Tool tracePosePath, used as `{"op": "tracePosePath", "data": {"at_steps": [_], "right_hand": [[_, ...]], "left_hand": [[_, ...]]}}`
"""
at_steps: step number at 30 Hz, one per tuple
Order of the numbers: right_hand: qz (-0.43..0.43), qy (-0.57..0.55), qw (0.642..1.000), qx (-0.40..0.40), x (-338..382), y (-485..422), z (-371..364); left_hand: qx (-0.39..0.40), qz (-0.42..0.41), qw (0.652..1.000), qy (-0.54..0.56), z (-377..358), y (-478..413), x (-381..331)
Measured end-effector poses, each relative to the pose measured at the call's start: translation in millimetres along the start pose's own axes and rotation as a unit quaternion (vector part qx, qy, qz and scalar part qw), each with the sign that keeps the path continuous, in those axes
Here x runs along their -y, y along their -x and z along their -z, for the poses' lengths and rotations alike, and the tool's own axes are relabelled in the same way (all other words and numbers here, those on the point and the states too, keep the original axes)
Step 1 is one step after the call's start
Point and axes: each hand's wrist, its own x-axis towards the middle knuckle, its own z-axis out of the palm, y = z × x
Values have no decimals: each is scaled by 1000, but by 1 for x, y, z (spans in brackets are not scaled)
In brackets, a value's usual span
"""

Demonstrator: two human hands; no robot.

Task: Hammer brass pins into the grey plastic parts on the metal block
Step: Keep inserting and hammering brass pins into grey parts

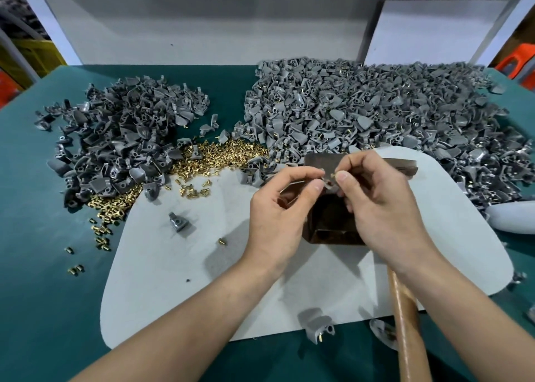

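My left hand (279, 208) pinches a small grey plastic part (328, 184) between thumb and forefinger, above the brown metal block (333, 222). My right hand (379, 205) pinches a brass pin (333, 175) at that part, fingertips almost touching the left ones. The block stands on a pale grey mat (202, 266) and is largely hidden by both hands. A wooden hammer handle (406, 318) runs under my right wrist toward the bottom edge.
A heap of grey parts (121, 138) lies at the left, a far larger heap (376, 106) at the right. Loose brass pins (225, 153) spread between them and down the left (107, 216). Single parts (179, 222) (317, 323) lie on the mat over a green table (43, 266).
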Motion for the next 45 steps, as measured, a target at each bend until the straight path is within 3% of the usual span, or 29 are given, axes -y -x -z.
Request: {"op": "tracePosePath", "data": {"at_steps": [45], "right_hand": [[-35,-41,998,22,-1,-2,0]], "left_hand": [[-2,69,995,75,2,-6,3]]}}
